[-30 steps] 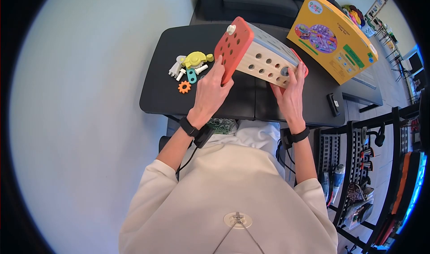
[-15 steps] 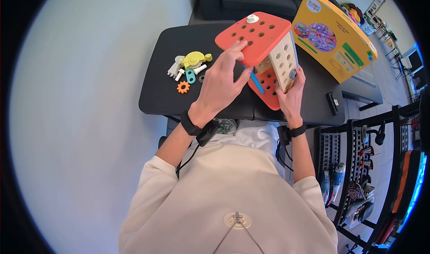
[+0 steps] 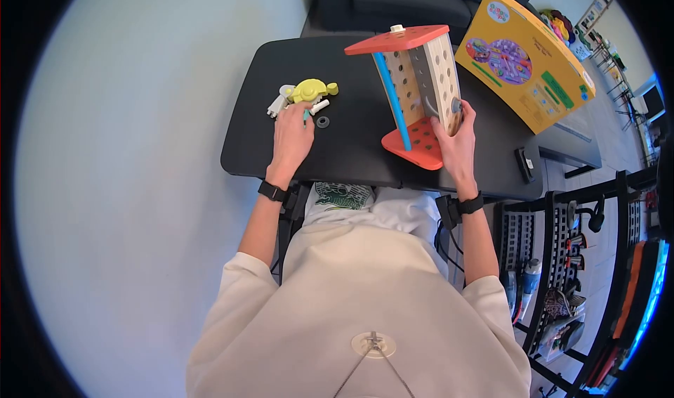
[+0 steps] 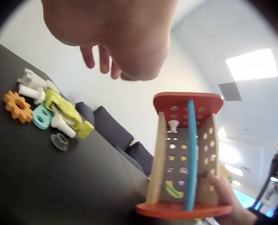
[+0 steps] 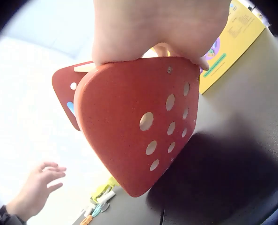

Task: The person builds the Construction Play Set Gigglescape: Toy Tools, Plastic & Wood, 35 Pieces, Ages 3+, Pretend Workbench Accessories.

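Smooth black tabletop [image 3: 351,145] here. Right hand [image 3: 458,145] grips a pale-wood toy box [image 3: 441,82] by its hole-drilled side; rounded red end panels [image 3: 404,40], slim blue bar [image 3: 392,103] left of that grip. Left hand [image 3: 291,139] hovers, fingers loose, near a toothed orange gear [image 4: 18,107].

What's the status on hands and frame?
Left hand empty, above loose parts. Right hand gripping red-ended wooden frame. Yellow box close beyond it.

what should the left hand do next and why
Probably pinch the teal link: the left hand looks empty in the right wrist view and, in the head view, is over the loose parts, while the right hand steadies the red-ended wooden frame.
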Tool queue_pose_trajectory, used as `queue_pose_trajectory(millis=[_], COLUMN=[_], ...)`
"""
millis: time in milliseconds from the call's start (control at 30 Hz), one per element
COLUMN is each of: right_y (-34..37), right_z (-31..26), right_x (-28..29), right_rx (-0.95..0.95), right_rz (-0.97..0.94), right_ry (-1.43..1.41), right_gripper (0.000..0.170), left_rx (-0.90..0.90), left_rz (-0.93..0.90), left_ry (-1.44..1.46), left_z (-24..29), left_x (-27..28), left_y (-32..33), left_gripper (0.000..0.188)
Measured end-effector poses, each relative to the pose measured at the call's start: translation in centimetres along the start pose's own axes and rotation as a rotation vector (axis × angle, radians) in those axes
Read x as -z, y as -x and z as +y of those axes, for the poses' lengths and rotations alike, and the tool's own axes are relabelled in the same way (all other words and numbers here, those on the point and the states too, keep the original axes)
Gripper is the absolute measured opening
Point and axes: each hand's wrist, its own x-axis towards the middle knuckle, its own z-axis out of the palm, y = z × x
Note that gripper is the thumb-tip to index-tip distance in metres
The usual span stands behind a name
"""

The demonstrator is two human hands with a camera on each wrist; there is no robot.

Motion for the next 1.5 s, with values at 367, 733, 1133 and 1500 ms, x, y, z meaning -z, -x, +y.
queue_pose_trajectory(millis=[367,733,1133,1500], right_y=[0.9,1.6,2.4,2.8], right_z=[0.8,2.5,1.7,1.6], right_x=[0.1,-0.8,-1.4,-1.9], right_rx=[-0.02,0.006,-0.078,-0.165], right_rz=[-0.06,-0.108,-0.184,-0.317], right_ry=[-0.009,-0.241,-0.352,-0.345], right_gripper=[0.075,0.074,0.068,0.065], left_rx=[-0.239,-0.159,-0.71,-0.771], left_rz=[-0.072,-0.02,-0.004,-0.263], left_ry=[-0.395,0.374,-0.151,-0.271], left_z=[-2.3,8.2,10.4,10.3], left_x=[-4.9,1.0,-2.6,-4.8], left_y=[0.0,-0.3,-1.9,-3.1], left_gripper=[0.024,0.029,0.024,0.026])
